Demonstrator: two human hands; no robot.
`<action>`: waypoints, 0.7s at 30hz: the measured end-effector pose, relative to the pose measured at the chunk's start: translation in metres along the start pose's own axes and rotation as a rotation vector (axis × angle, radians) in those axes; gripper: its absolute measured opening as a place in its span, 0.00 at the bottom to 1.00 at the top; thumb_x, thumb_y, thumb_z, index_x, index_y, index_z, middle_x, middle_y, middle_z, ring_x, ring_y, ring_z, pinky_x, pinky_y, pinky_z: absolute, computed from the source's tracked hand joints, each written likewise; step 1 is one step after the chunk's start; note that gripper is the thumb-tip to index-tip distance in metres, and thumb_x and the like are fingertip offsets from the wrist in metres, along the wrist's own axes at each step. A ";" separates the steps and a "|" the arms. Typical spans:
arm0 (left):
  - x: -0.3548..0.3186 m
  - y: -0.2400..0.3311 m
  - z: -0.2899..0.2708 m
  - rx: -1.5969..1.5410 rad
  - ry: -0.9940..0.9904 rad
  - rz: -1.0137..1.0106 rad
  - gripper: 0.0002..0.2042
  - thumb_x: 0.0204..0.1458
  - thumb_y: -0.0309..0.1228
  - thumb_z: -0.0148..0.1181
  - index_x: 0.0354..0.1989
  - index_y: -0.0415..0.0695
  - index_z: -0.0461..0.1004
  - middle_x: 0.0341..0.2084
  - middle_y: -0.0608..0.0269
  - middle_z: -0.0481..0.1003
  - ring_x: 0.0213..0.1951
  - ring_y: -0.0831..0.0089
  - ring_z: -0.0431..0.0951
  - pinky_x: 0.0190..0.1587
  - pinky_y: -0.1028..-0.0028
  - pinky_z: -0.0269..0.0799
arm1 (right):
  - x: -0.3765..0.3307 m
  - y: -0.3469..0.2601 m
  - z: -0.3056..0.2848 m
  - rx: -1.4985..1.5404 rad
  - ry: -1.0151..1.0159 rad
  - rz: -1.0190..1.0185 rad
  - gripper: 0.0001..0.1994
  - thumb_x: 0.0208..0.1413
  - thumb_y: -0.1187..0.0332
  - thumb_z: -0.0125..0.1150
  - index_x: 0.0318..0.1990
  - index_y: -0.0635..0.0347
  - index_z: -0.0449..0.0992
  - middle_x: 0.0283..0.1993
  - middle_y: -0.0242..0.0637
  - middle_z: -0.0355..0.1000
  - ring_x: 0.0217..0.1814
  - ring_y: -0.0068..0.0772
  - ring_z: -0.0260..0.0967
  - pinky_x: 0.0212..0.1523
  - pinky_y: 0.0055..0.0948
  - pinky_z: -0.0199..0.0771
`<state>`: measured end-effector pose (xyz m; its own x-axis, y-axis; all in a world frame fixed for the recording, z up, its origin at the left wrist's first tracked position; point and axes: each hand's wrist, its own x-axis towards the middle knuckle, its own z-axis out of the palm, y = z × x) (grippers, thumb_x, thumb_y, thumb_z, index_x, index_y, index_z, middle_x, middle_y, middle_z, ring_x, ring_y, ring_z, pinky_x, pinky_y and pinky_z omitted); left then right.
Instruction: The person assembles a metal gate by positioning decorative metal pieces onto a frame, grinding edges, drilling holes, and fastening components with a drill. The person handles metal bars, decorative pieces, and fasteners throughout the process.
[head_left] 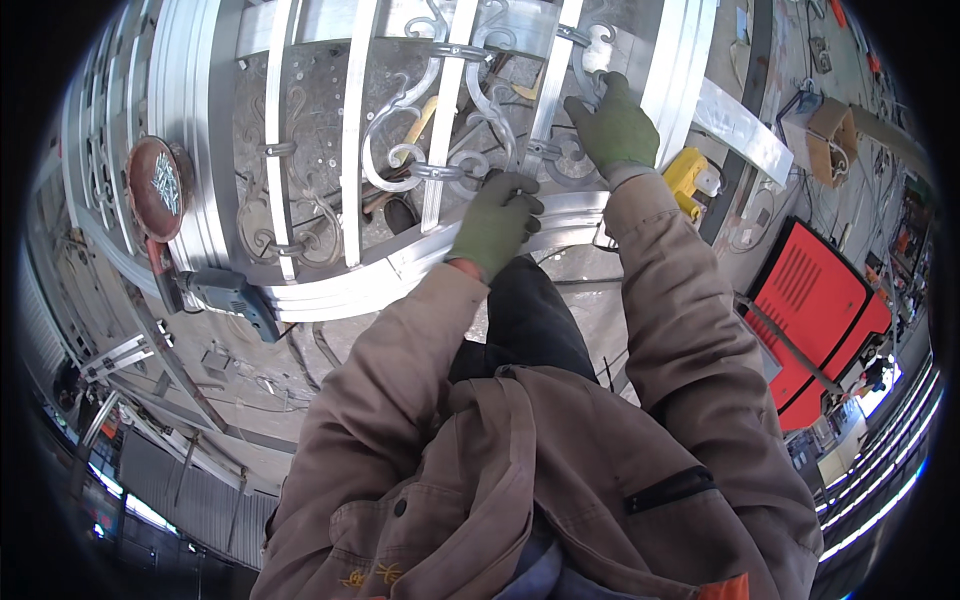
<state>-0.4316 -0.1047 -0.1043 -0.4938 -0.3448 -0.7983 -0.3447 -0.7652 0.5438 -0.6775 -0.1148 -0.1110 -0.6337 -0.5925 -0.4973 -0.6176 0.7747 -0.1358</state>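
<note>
Left hand (497, 226) curled, right hand (615, 128) farther forward

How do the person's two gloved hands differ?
The left hand has its fingers curled in, while the right hand has its thumb held apart from its fingers.
The left hand is by the frame's curved near rail; the right hand is farther out, beside the thick right-side rail.
Both wear green gloves below brown sleeves and are at the metal scrollwork.

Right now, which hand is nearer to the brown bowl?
Left. The left hand is to the right of the brown bowl; the right hand is farther right and higher in the picture.
</note>
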 end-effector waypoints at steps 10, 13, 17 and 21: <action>0.012 0.006 -0.028 -0.078 0.221 0.244 0.10 0.76 0.27 0.70 0.59 0.41 0.92 0.54 0.64 0.91 0.52 0.77 0.88 0.60 0.74 0.83 | -0.002 -0.005 -0.001 0.018 0.019 0.020 0.38 0.70 0.40 0.73 0.77 0.52 0.73 0.64 0.54 0.89 0.64 0.62 0.90 0.66 0.56 0.87; 0.014 0.013 -0.022 -0.012 0.232 0.290 0.09 0.74 0.27 0.72 0.58 0.42 0.92 0.52 0.66 0.91 0.51 0.80 0.87 0.58 0.76 0.82 | 0.000 -0.001 0.003 0.004 0.046 0.010 0.38 0.69 0.39 0.73 0.77 0.52 0.74 0.64 0.54 0.89 0.64 0.62 0.90 0.66 0.56 0.87; 0.020 0.021 -0.016 -0.022 0.252 0.298 0.09 0.73 0.26 0.73 0.57 0.42 0.93 0.48 0.67 0.91 0.49 0.81 0.86 0.54 0.76 0.81 | 0.001 -0.002 0.004 0.003 0.040 0.016 0.38 0.69 0.39 0.73 0.77 0.52 0.74 0.63 0.53 0.90 0.64 0.61 0.90 0.65 0.56 0.87; 0.030 0.023 -0.012 0.001 0.281 0.322 0.10 0.72 0.25 0.74 0.57 0.41 0.93 0.46 0.66 0.91 0.46 0.80 0.87 0.50 0.76 0.82 | 0.002 -0.001 0.004 -0.002 0.038 0.026 0.38 0.69 0.38 0.73 0.77 0.51 0.74 0.63 0.53 0.90 0.64 0.62 0.90 0.65 0.56 0.87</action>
<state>-0.4446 -0.1394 -0.1191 -0.3392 -0.7013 -0.6270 -0.2091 -0.5936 0.7771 -0.6759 -0.1159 -0.1151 -0.6670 -0.5797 -0.4680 -0.6011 0.7898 -0.1217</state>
